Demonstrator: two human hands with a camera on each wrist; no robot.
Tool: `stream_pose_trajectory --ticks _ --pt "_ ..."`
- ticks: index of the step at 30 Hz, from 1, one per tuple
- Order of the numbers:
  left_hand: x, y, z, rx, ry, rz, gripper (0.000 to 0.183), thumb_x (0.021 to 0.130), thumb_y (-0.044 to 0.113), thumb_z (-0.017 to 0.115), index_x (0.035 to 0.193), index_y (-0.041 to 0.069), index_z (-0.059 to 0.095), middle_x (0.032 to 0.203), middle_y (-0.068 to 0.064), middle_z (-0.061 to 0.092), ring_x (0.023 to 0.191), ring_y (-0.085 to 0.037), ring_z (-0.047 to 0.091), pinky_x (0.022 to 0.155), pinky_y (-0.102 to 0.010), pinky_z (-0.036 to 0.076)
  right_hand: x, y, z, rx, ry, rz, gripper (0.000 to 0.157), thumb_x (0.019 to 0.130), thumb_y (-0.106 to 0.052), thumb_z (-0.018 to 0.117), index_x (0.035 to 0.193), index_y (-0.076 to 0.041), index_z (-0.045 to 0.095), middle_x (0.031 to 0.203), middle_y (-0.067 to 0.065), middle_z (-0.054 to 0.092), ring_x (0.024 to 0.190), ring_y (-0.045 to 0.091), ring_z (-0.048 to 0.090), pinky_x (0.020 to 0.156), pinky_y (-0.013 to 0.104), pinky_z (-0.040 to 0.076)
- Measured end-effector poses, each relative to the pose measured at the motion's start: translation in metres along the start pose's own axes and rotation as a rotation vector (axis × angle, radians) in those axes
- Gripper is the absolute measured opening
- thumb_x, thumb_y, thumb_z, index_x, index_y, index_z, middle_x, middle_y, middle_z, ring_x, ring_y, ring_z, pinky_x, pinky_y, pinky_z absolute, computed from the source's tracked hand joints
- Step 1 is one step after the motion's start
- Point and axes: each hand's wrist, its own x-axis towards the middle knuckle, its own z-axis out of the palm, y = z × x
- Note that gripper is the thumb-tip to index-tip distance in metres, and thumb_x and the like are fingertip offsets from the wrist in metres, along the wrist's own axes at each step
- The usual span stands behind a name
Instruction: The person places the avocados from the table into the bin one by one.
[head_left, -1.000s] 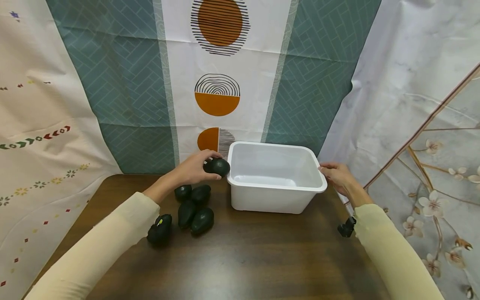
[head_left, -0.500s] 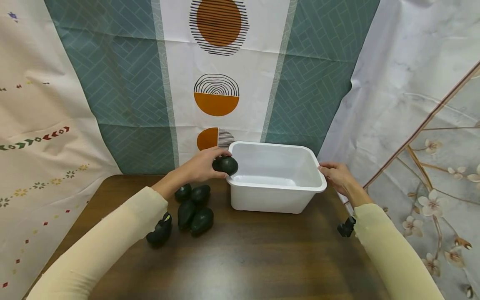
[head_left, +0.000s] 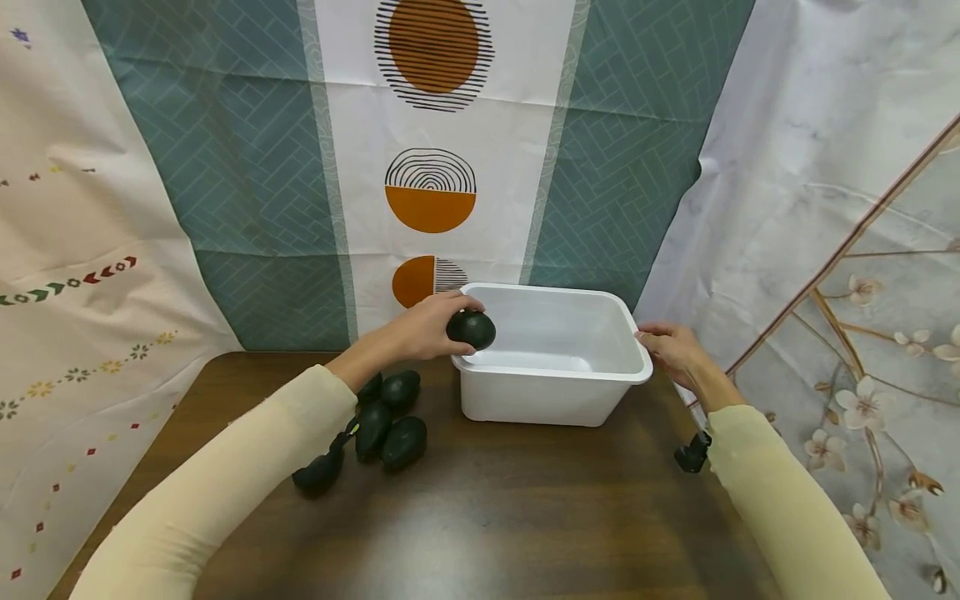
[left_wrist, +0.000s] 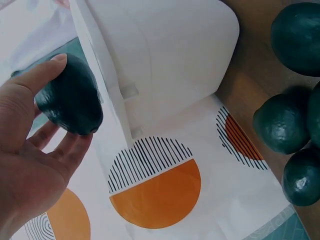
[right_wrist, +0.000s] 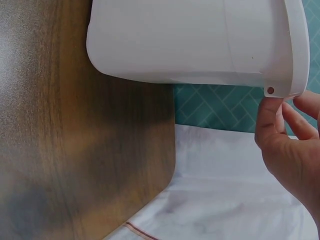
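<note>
Pinching one dark green avocado (head_left: 471, 330) in the left hand (head_left: 427, 327), thumb on one side, fingers round the other. Hiding part of its skin behind thumb and fingers. Holding it up at the left end of the white bin (head_left: 532, 400), overlapping left rim and a bit of interior in the head view; not able to tell whether touching the rim.

Running its long axis roughly up-down in the left wrist view, leaning a little, small nub pointing to the lower right. Looking nearly round in the head view, so giving no clear axis there.

Moving rightward versus one second ago: shifting from just outside the rim to across it. Now also covering part of the upper-left avocado in the loose bunch with the left arm.

Gripping the bin's right rim between thumb and fingers of the right hand (head_left: 678, 354), staying put there since then. Running out of frame at the right wrist view's edge.

Seeing four loose avocados (head_left: 373, 431) bunched on the brown table (head_left: 487, 500) left of the bin, plus another avocado (head_left: 318, 473) partly behind the left sleeve (head_left: 232, 475).
</note>
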Motion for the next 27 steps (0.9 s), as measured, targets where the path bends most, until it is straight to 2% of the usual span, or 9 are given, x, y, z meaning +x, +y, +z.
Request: stream_pose_trajectory --ticks 5,9,19,21,24,27 --pt "0.008 0.009 0.003 0.029 -0.022 0.009 0.063 0.090 0.031 0.087 0.145 0.014 0.061 0.145 -0.008 0.059 0.129 -0.030 0.055 0.111 -0.049 0.048 -0.001 0.000 -0.002 -0.011 -0.004 -0.022 0.059 0.111 -0.021 0.058 0.158 0.009 0.038 0.156 0.029 0.042 0.130 0.035 0.051 0.118 0.050 0.041" --pt "0.014 0.016 0.004 0.035 -0.036 0.027 0.062 0.090 0.030 0.087 0.144 0.013 0.061 0.145 -0.008 0.059 0.129 -0.030 0.055 0.111 -0.049 0.047 -0.002 -0.001 -0.002 -0.001 -0.010 0.000 0.062 0.110 -0.022 0.059 0.159 0.007 0.036 0.158 0.028 0.040 0.134 0.037 0.050 0.118 0.050 0.040" --pt "0.017 0.022 0.006 0.043 -0.054 0.035 0.061 0.090 0.031 0.087 0.142 0.016 0.060 0.138 -0.008 0.058 0.123 -0.029 0.055 0.106 -0.045 0.051 -0.001 0.001 0.000 0.008 -0.021 0.000 0.061 0.111 -0.022 0.058 0.159 0.007 0.036 0.157 0.028 0.040 0.133 0.036 0.050 0.119 0.049 0.040" --pt "0.018 0.024 0.005 0.042 -0.051 0.035 0.061 0.089 0.031 0.087 0.142 0.016 0.060 0.138 -0.008 0.057 0.123 -0.029 0.056 0.106 -0.045 0.051 0.000 0.001 0.000 -0.005 -0.024 -0.004 0.061 0.110 -0.023 0.058 0.159 0.007 0.037 0.156 0.027 0.042 0.129 0.033 0.052 0.116 0.045 0.045" --pt "0.019 0.025 0.005 0.042 -0.053 0.043 0.061 0.089 0.031 0.087 0.142 0.016 0.060 0.138 -0.009 0.057 0.121 -0.029 0.056 0.106 -0.045 0.051 0.001 0.002 -0.001 -0.014 -0.032 -0.023 0.060 0.111 -0.023 0.058 0.158 0.008 0.038 0.153 0.027 0.044 0.123 0.028 0.055 0.104 0.034 0.054" --pt "0.020 0.026 0.006 0.049 -0.058 0.054 0.060 0.089 0.031 0.087 0.142 0.016 0.061 0.137 -0.008 0.057 0.121 -0.028 0.056 0.105 -0.044 0.051 0.002 0.002 0.000 -0.018 -0.045 -0.055 0.059 0.112 -0.022 0.055 0.157 0.011 0.038 0.150 0.028 0.047 0.120 0.024 0.057 0.090 0.024 0.055"
